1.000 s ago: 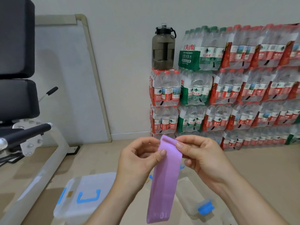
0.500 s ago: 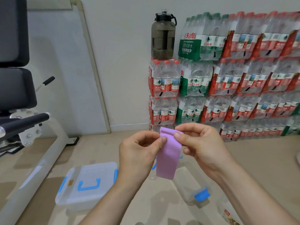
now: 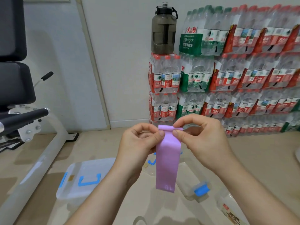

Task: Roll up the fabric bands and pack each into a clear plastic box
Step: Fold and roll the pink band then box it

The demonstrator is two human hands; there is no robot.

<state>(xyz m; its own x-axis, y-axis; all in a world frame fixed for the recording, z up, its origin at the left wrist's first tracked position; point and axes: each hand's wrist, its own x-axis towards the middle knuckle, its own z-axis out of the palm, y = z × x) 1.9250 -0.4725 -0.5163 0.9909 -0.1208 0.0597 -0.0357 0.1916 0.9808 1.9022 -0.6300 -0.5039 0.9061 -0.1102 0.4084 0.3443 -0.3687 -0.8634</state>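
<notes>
The left hand (image 3: pixel 138 143) and right hand (image 3: pixel 204 143) each pinched the top edge of the purple fabric band (image 3: pixel 167 163), which hung limp, seemingly light and soft.

Single view here, the head camera, worn on the person's head and looking forward and slightly down. Both forearms run up from the bottom edge, and the left hand (image 3: pixel 139 140) and right hand (image 3: pixel 203 140) meet on the purple band (image 3: pixel 167 159) very close in, dead centre. Past them the wide lens sweeps the floor (image 3: pixel 259 151), with a clear plastic box (image 3: pixel 84 177) low on the left, out to the facing wall (image 3: pixel 126 62), stacked packs of water bottles (image 3: pixel 235 75) on the right and a gym machine (image 3: pixel 14 82) at the left edge.
</notes>
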